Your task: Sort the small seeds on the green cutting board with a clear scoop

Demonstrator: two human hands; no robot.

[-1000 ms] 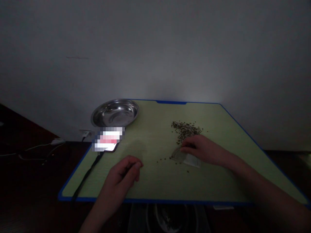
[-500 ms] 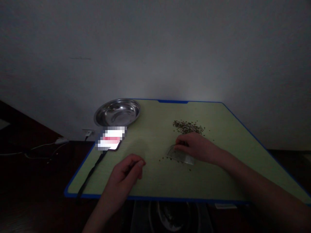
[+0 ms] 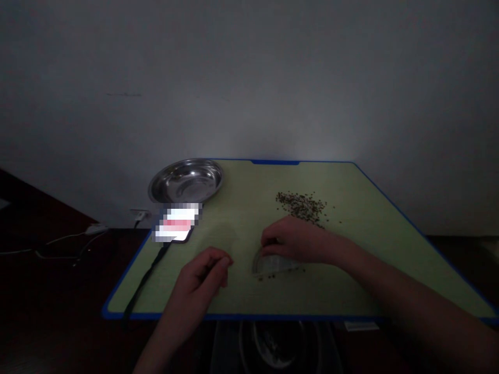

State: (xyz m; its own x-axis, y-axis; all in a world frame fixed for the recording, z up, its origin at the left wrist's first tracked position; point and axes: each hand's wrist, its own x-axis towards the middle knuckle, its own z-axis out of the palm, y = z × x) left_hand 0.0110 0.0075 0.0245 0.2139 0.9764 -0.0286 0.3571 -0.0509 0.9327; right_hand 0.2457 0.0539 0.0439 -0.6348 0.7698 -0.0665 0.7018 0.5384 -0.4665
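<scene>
Right hand (image 3: 283, 240) holds a clear curved piece (image 3: 270, 265) near dark grains (image 3: 303, 206).

shiny metal bowl (image 3: 187, 182), lit phone (image 3: 177, 224) with black strap (image 3: 145, 275), grey wall (image 3: 249, 78), white cables (image 3: 62, 239)

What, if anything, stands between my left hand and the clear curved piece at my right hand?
Nothing visible: bare tabletop separates the left hand from the clear curved piece. Dark grains lie by its near edge, outside that gap.
</scene>
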